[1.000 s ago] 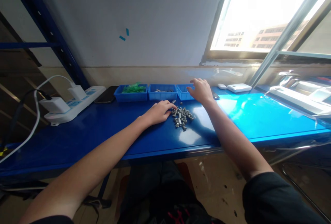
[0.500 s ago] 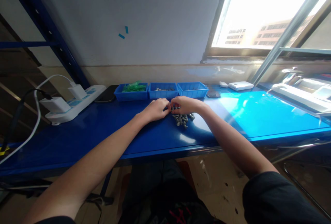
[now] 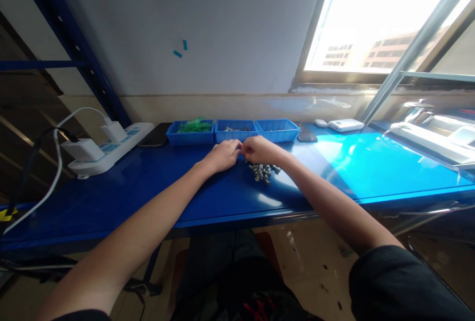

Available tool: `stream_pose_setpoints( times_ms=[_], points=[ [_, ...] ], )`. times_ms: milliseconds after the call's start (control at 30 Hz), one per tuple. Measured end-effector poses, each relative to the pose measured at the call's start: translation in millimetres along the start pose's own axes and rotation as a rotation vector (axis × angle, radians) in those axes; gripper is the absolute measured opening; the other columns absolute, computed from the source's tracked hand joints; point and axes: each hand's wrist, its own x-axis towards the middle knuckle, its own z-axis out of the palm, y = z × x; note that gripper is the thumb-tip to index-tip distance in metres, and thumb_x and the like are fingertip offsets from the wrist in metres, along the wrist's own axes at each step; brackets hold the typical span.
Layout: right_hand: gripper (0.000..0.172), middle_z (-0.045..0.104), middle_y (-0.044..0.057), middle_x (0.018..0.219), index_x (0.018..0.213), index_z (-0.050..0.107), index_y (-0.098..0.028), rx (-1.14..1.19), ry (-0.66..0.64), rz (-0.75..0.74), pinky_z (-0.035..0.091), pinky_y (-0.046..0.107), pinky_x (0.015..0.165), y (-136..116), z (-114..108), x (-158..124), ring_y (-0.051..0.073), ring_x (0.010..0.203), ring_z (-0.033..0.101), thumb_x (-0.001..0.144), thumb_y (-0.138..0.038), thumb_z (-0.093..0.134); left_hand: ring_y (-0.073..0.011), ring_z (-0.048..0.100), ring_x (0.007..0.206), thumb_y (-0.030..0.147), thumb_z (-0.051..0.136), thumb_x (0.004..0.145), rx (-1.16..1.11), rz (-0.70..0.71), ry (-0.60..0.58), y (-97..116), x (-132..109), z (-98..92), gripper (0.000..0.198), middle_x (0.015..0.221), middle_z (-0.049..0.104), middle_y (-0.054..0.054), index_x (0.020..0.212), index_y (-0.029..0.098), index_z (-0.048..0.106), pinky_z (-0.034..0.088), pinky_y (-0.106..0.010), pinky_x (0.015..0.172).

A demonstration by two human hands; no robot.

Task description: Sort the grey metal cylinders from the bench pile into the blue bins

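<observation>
My left hand (image 3: 224, 155) and my right hand (image 3: 261, 150) meet fingertip to fingertip above the blue tabletop (image 3: 156, 187). The fingers of both are bent into a pinch, and whatever sits between them is too small or hidden to name. Just below and partly behind my right hand lies a small pile of grey metal screws or bolts (image 3: 261, 172). Beyond the hands stand three blue bins in a row: the left bin (image 3: 191, 137) holds green plastic, the middle bin (image 3: 235, 136) some small metal parts, the right bin (image 3: 277, 135) little that I can make out.
A white power strip (image 3: 111, 155) with plugged-in chargers and cables lies at the left, beside a dark phone (image 3: 154, 134). Past the bins at right are another phone (image 3: 308, 135) and a white device (image 3: 346, 125). A metal post rises near the window.
My right hand has shifted slightly left and turned, its fingers curling in more and uncovering part of the screw pile. My left hand stays almost in place. The view has tilted a little.
</observation>
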Motion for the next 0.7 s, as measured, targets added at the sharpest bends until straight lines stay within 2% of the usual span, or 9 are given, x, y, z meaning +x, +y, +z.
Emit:
stream_pose_setpoints(
  times_ms=[67,133,200,233,267,333,433,567,700],
  points=[
    [0.019,0.069,0.005,0.082,0.082,0.071,-0.015,0.034,0.12,-0.008,0.041,0.023,0.069,0.8,-6.0,-1.1,0.015,0.074,0.06,0.078,-0.013,0.053,-0.0255,0.057,0.111,0.027,0.035,0.094,-0.008,-0.002,-0.003,-0.1,0.1,0.3,0.029,0.118,0.064,-0.008,0.111,0.02,0.057,0.047,-0.039,0.092],
    [0.021,0.067,0.006,0.087,0.089,0.071,-0.015,0.04,0.333,0.027,0.043,0.023,0.073,6.5,-15.9,-3.6,0.016,0.078,0.059,0.084,-0.016,0.05,-0.0249,0.056,0.114,0.028,0.034,0.095,-0.025,-0.007,-0.003,0.0,0.1,0.0,0.031,0.121,0.063,-0.008,0.114,0.02,0.057,0.045,-0.039,0.096],
    [0.028,0.065,0.009,0.098,0.099,0.069,-0.016,-0.003,0.575,0.14,0.044,0.026,0.082,19.9,-25.8,-7.2,0.018,0.089,0.059,0.09,-0.02,0.042,-0.0241,0.055,0.115,0.029,0.035,0.095,-0.032,-0.002,-0.017,0.9,0.0,-0.7,0.033,0.121,0.062,-0.007,0.117,0.021,0.058,0.044,-0.038,0.099],
    [0.031,0.064,0.01,0.102,0.104,0.067,-0.016,-0.039,0.657,0.223,0.044,0.029,0.086,29.3,-29.3,-9.1,0.02,0.094,0.058,0.092,-0.022,0.039,-0.0239,0.055,0.114,0.029,0.035,0.095,-0.027,0.007,-0.03,1.8,0.0,-1.0,0.034,0.12,0.062,-0.007,0.12,0.022,0.058,0.043,-0.037,0.099],
    [0.032,0.063,0.012,0.105,0.107,0.067,-0.015,-0.079,0.686,0.308,0.043,0.031,0.089,39.7,-31.5,-11.1,0.022,0.097,0.057,0.093,-0.024,0.039,-0.0239,0.055,0.113,0.029,0.036,0.095,-0.017,0.015,-0.043,2.8,0.0,-1.3,0.036,0.119,0.062,-0.008,0.123,0.023,0.057,0.044,-0.037,0.098],
    [0.031,0.062,0.014,0.108,0.109,0.067,-0.013,-0.146,0.579,0.456,0.043,0.035,0.091,59.8,-31.8,-14.7,0.025,0.099,0.057,0.09,-0.028,0.048,-0.0248,0.055,0.111,0.028,0.037,0.095,0.006,0.028,-0.059,5.5,0.4,-0.9,0.04,0.117,0.06,-0.008,0.132,0.027,0.053,0.045,-0.038,0.095],
    [0.033,0.065,0.013,0.106,0.11,0.068,-0.013,-0.178,0.362,0.524,0.043,0.034,0.091,72.0,-27.9,-17.2,0.025,0.099,0.059,0.087,-0.034,0.057,-0.0266,0.053,0.111,0.028,0.038,0.095,0.034,0.044,-0.066,9.6,1.4,0.9,0.04,0.117,0.058,-0.007,0.13,0.032,0.056,0.045,-0.041,0.093],
    [0.029,0.07,0.007,0.093,0.105,0.07,-0.018,-0.102,0.173,0.371,0.044,0.027,0.077,46.3,-24.5,-11.7,0.02,0.087,0.063,0.089,-0.036,0.054,-0.0275,0.052,0.113,0.034,0.039,0.095,0.03,0.049,-0.075,10.5,0.9,2.0,0.033,0.118,0.058,-0.007,0.115,0.029,0.064,0.044,-0.043,0.093],
    [0.025,0.072,0.006,0.092,0.101,0.071,-0.02,-0.089,-0.118,0.251,0.041,0.025,0.065,19.6,-15.5,-4.3,0.019,0.081,0.064,0.084,-0.036,0.061,-0.027,0.053,0.112,0.035,0.041,0.093,0.017,0.032,-0.078,6.9,-0.7,0.1,0.028,0.117,0.058,-0.007,0.11,0.026,0.062,0.045,-0.041,0.092]
  ],
)
